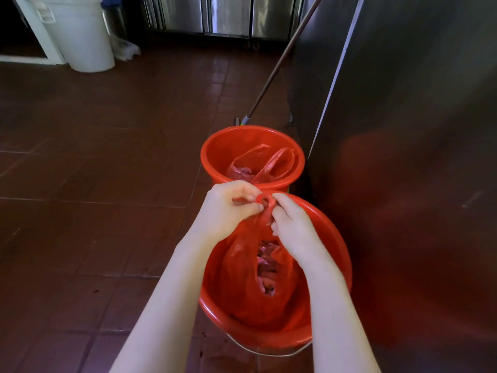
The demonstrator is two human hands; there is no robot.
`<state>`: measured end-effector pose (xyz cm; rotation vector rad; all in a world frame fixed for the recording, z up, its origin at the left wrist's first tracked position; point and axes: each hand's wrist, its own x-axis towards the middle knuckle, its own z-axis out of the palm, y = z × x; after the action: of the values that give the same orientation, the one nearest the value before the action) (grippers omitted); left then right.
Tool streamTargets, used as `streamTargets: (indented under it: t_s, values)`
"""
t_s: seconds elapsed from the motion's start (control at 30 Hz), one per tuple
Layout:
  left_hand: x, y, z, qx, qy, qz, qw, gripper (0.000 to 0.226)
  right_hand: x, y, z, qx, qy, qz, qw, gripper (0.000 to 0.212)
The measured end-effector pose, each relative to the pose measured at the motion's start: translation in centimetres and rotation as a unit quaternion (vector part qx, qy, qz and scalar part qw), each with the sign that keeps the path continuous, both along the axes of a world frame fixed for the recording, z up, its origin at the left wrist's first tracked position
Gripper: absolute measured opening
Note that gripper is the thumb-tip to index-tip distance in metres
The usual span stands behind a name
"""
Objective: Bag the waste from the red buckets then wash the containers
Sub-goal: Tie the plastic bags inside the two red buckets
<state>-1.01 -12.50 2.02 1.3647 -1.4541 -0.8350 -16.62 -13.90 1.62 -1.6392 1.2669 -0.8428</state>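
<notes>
Above the near red bucket (330, 224), left hand (228, 211) and right hand (293, 227) fingers pinch the red bag's (242, 278) twisted handles.

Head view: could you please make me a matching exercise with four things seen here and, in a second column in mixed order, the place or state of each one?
Column 1
1. near red bucket
2. far red bucket
3. white bin
4. long handle

Column 2
a. slants up from the floor behind the buckets
b. holds the far bag, whose handles lie loose and untouched
c. stands on the floor at the top left
d. holds the near bag, pinched at its top by the left hand and the right hand

Pairs: 1-d; 2-b; 3-c; 4-a
</notes>
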Motion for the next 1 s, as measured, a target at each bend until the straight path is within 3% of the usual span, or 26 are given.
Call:
streamTargets:
  t_s: [0.1, 0.23, 0.43, 0.53, 0.67, 0.8, 1.0]
  values:
    - [-0.3, -0.1, -0.7, 0.006, 0.054, 0.055, 0.997, 0.01, 0.4, 0.5, 0.2, 0.054, -0.045, 0.023, 0.997, 0.028]
    - [-0.5, 0.1, -0.9, 0.017, 0.068, 0.066, 0.995, 0.008, 0.4, 0.6, -0.4, 0.002, 0.006, 0.02, 1.0, 0.03]
    - [-0.4, 0.8, -0.8, 0.138, 0.205, -0.117, 0.962, 0.019, -0.3, 0.2, -0.4, 0.019, -0.005, -0.018, 1.0, 0.037]
    - [-0.8, 0.7, -1.2, 0.151, 0.229, -0.134, 0.952, 0.025, -0.8, 0.1, -0.4, 0.031, -0.032, -0.007, 0.999, 0.041]
    - [-1.4, 0.9, -1.6, 0.138, 0.204, -0.131, 0.96, 0.011, -1.2, -0.1, -0.5, 0.046, -0.051, -0.032, 0.997, 0.041]
    - [-1.7, 1.0, -2.0, 0.155, 0.127, -0.139, 0.97, 0.021, -1.4, -0.1, -0.9, 0.039, -0.053, -0.031, 0.997, 0.05]
    - [-2.0, 0.5, -2.1, 0.176, 0.117, -0.134, 0.968, 0.023, -1.4, -0.1, -0.9, 0.011, -0.066, -0.087, 0.994, 0.043]
